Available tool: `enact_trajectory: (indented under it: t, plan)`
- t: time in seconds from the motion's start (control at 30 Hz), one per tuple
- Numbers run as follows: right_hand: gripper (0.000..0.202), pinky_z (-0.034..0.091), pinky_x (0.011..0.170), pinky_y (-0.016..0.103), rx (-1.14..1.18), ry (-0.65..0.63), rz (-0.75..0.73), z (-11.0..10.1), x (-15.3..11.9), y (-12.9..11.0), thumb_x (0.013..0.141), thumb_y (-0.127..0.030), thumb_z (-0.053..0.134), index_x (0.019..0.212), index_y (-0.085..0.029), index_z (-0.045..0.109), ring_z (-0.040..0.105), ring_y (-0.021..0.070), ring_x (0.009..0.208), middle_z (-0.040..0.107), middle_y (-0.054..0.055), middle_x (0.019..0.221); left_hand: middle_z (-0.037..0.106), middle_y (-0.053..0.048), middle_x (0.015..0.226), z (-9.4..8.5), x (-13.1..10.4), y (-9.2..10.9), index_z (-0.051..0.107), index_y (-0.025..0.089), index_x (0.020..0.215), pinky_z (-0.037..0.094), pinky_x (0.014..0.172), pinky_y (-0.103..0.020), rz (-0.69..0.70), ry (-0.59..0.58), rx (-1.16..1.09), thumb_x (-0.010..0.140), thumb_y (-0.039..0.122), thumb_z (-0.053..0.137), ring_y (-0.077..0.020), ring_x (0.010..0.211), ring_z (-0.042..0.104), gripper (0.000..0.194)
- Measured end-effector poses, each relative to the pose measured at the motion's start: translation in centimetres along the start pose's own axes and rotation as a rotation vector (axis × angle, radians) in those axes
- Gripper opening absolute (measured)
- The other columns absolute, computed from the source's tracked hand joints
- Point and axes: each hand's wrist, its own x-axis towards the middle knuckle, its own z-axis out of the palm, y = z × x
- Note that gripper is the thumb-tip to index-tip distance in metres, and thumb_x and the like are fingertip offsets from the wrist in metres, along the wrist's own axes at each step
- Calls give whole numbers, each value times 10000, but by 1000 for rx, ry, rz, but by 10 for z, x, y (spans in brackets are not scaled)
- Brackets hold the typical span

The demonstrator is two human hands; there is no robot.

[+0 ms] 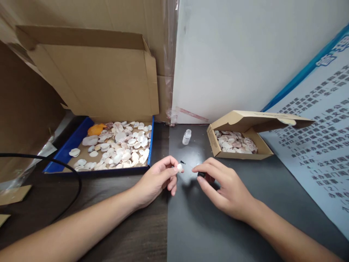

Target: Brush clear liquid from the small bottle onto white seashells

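Observation:
My left hand pinches a small white seashell between thumb and forefinger. Close to its right, my right hand is closed on a small black cap, partly hidden by the fingers. A thin dark tip shows just above the shell; whether it joins the cap by a stem I cannot tell. Behind both hands a small clear bottle with a white label stands upright with no cap on it.
To the left, an open blue-sided cardboard box holds many seashells. On the right a smaller cardboard box, its lid raised, also has shells. A black cable curves across the left side. A printed sheet leans at right.

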Motion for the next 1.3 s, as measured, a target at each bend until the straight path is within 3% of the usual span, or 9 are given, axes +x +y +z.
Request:
enact_trajectory:
  t: [0.13, 0.3, 0.43, 0.53, 0.73, 0.93, 1.07, 1.17, 1.3]
  plan:
    - [184, 507, 618, 267, 31, -17, -49, 1, 0, 0, 931, -155, 550, 1085, -192, 644, 606, 123, 654, 631, 31, 880, 459, 90, 506, 0, 0, 2, 519, 192, 845, 433, 494, -186, 6, 11, 4, 851, 334, 691, -66, 452, 432, 223]
    - [162, 505, 612, 255, 22, 83, -43, 0, 0, -2, 923, -142, 555, 1049, -188, 645, 604, 110, 627, 629, 28, 870, 438, 97, 501, 1, -1, 1, 508, 190, 844, 406, 473, -167, 12, 8, -1, 874, 333, 675, -55, 444, 395, 222]
    - [167, 501, 597, 256, 14, -5, -42, -1, 0, -4, 921, -159, 550, 1045, -194, 655, 599, 118, 627, 638, 28, 859, 498, 86, 604, 3, -1, 2, 500, 187, 843, 442, 443, -182, 30, 23, -27, 846, 350, 715, -39, 433, 375, 269]
    - [154, 496, 592, 257, 1, 13, 9, -1, 0, -5, 923, -159, 540, 1021, -189, 655, 595, 111, 604, 632, 21, 839, 551, 69, 700, 5, 0, 3, 500, 181, 852, 468, 425, -192, 37, 38, -25, 834, 364, 733, -23, 423, 382, 297]
    - [175, 496, 603, 260, 10, -23, -30, -2, 0, -4, 923, -150, 543, 1046, -194, 659, 607, 123, 640, 640, 27, 854, 590, 50, 763, 3, -1, 4, 489, 179, 856, 473, 406, -187, 46, 34, -35, 825, 352, 739, -15, 412, 411, 306]
    - [173, 503, 621, 263, 29, -21, -84, -3, 0, -2, 921, -153, 552, 1056, -190, 655, 614, 129, 664, 640, 28, 854, 598, 49, 732, 2, 0, 3, 489, 177, 844, 468, 407, -185, 38, 22, -61, 821, 297, 723, -22, 411, 425, 265]
    - [162, 499, 598, 253, -20, 3, 19, -3, 2, 0, 930, -159, 540, 1029, -196, 663, 605, 116, 627, 640, 27, 856, 597, 48, 747, 3, 0, 5, 481, 180, 825, 474, 423, -194, 20, 32, -71, 822, 278, 719, -22, 416, 427, 258]
    - [153, 508, 602, 252, -3, 23, 17, -1, 2, 0, 931, -172, 557, 1042, -194, 659, 618, 111, 626, 639, 29, 874, 594, 46, 755, 2, -1, 4, 477, 182, 808, 467, 435, -199, 19, 35, -68, 807, 276, 726, -24, 426, 421, 266]
    - [137, 509, 593, 240, 7, 16, -9, 3, 1, -1, 936, -199, 601, 1063, -193, 653, 613, 103, 619, 633, 24, 874, 512, 82, 615, -1, -1, 0, 489, 190, 815, 448, 466, -198, 21, -34, 33, 820, 315, 725, -49, 439, 438, 267]
